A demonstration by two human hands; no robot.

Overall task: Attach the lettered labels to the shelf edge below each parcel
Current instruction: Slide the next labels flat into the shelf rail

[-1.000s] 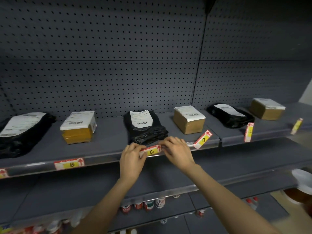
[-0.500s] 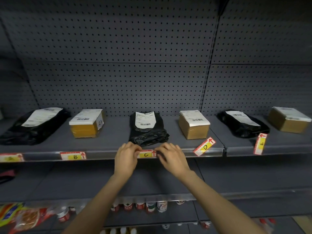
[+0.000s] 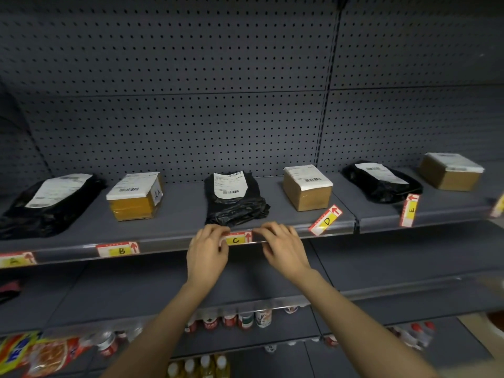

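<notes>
Our left hand [image 3: 208,249] and right hand [image 3: 283,248] curl fingertips onto either end of the red-and-yellow paper label marked C [image 3: 236,238], pinching it flat against the grey metal shelf edge [image 3: 163,245]; just behind sits the crumpled black plastic parcel [image 3: 234,203]; B label [image 3: 118,249] seated left; D label [image 3: 326,220] tilted right.

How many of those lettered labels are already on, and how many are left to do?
Labels A and B sit flat in the shelf edge, so they look done. The left hand and right hand are pressing label C into the edge. Label D and label E lie loose and crooked, not yet attached. Another shows at the far right.
</notes>
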